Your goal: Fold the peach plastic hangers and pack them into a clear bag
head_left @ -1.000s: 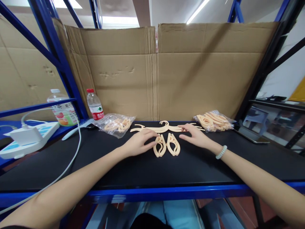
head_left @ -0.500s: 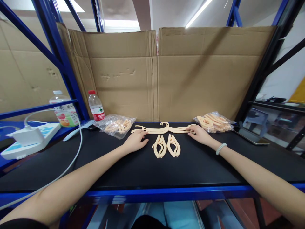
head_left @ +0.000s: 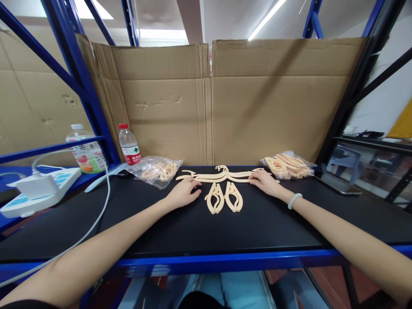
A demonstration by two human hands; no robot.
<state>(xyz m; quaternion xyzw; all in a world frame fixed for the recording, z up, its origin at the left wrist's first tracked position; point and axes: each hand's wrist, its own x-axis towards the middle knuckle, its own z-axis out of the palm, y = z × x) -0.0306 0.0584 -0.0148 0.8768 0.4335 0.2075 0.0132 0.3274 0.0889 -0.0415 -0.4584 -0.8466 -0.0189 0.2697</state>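
Note:
A pale orange plastic hanger (head_left: 222, 174) lies flat across the back middle of the black shelf top (head_left: 193, 223). My left hand (head_left: 184, 192) rests on the hanger's left arm with fingers laid flat. My right hand (head_left: 265, 182) lies on its right arm, fingers stretched out, a bead bracelet on the wrist. Two small looped hanger pieces (head_left: 224, 198) sit side by side just in front of the hanger, between my hands.
Two clear bags of hanger parts lie at the back, one on the left (head_left: 156, 170) and one on the right (head_left: 287, 165). A water bottle (head_left: 128, 145), a drink bottle (head_left: 85, 152), a white power strip (head_left: 35, 189) with cable, cardboard wall (head_left: 212, 103) and a tablet (head_left: 337, 182) surround the shelf.
Both hands moved apart from the middle, off the two looped pieces, out to the ends of the long hanger, and now rest there.

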